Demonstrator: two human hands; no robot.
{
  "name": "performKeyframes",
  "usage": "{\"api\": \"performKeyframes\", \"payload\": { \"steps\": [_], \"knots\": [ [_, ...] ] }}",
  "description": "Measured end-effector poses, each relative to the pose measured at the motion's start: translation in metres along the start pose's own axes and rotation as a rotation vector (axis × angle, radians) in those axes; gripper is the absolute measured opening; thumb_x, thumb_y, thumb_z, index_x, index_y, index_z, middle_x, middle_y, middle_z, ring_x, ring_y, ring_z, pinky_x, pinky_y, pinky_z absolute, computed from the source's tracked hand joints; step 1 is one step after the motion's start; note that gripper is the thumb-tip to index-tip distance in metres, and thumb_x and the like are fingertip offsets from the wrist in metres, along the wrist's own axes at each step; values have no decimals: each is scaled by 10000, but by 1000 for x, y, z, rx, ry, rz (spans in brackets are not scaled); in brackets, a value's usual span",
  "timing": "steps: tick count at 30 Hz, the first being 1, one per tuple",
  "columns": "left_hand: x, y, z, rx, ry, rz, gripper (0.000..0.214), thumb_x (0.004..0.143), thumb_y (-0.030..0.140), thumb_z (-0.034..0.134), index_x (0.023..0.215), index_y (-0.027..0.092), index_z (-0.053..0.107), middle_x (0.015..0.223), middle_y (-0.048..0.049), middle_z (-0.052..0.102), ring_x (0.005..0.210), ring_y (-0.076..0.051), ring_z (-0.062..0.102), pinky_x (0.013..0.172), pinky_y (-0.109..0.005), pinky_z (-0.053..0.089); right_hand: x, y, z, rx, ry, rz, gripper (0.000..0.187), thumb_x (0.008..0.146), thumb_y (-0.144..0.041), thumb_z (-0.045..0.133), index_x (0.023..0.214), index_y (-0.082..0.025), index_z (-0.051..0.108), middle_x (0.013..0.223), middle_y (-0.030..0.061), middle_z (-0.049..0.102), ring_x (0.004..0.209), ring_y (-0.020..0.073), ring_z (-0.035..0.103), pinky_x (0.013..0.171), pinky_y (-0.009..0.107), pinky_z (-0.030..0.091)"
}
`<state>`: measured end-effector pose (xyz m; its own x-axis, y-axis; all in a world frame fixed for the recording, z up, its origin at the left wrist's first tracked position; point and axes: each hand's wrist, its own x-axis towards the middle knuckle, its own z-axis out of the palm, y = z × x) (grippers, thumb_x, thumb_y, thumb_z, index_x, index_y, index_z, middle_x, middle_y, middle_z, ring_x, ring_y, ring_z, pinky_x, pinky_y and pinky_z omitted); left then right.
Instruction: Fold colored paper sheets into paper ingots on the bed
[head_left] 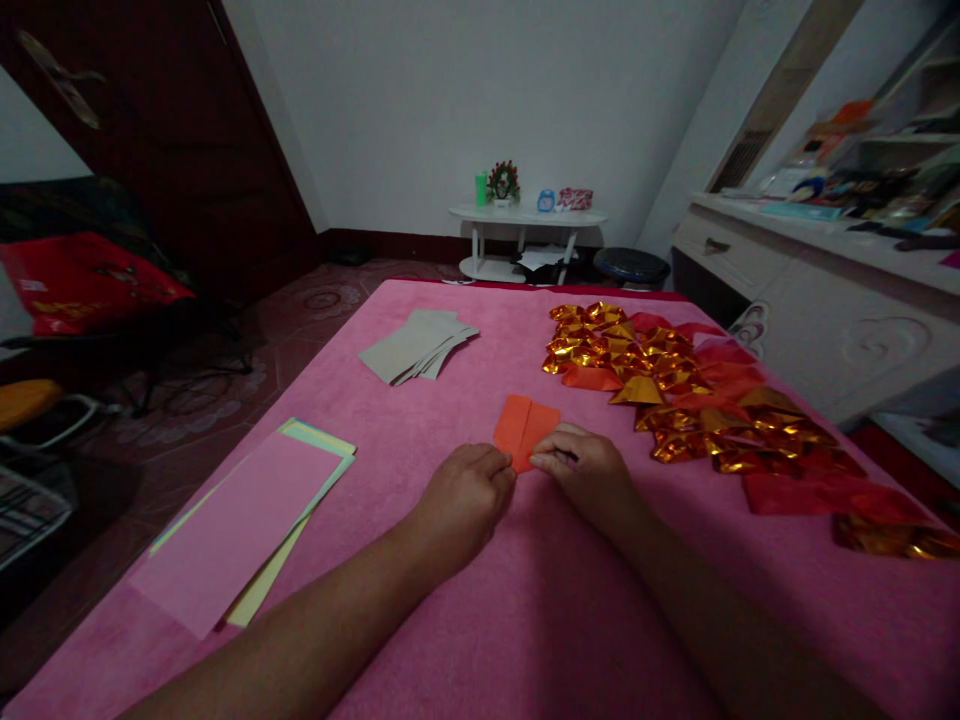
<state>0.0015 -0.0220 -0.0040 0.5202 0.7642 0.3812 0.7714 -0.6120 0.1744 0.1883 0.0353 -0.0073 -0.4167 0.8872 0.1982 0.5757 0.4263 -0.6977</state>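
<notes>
A small folded sheet of orange paper lies at the middle of the pink-covered table, with a crease or flap edge running down it. My left hand pinches its near left corner between thumb and fingers. At the near right edge, my right hand grips the same paper, fingers bent and pressed together. To the right are rows of folded gold foil and red paper pieces. Beyond my left hand lies a fanned pile of grey-brown paper sheets.
A stack of pink, yellow and green paper lies along the table's left side. Behind the table stand a small white table and a round dark stool. A white cabinet is at right; a red bag rests on a chair at left.
</notes>
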Motion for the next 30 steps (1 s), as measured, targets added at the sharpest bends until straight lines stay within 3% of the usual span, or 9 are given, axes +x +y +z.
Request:
{"api": "performKeyframes", "payload": {
  "steps": [21,23,27,30],
  "knots": [
    [2,7,-4,-45,-39,-55,206,890,129,419,930,151,621,838,-81,622,848,-198,583,785,-351,494,8,-11,5,-218,12,16,126,793,-196,537,670,-200,565,714,-29,564,647,120,506,607,260,311],
    [2,7,-3,-29,-41,-51,217,893,133,415,907,154,630,822,-81,613,848,-200,576,770,-348,490,7,-10,5,-185,20,8,57,783,-194,546,770,-211,599,759,-27,585,673,127,518,628,262,331],
    [2,8,-3,-13,-65,-79,223,899,145,409,890,159,631,818,-69,588,809,-189,553,734,-331,473,5,-8,5,-146,3,-34,315,758,-198,576,1064,-254,620,876,-15,619,733,141,541,698,275,371],
    [2,9,-3,-7,-93,-113,217,901,161,411,865,163,625,817,-58,567,764,-173,526,695,-307,454,6,-7,5,-147,-24,-47,315,745,-190,582,1043,-263,653,898,-7,626,766,147,551,735,284,378]
  ]
}}
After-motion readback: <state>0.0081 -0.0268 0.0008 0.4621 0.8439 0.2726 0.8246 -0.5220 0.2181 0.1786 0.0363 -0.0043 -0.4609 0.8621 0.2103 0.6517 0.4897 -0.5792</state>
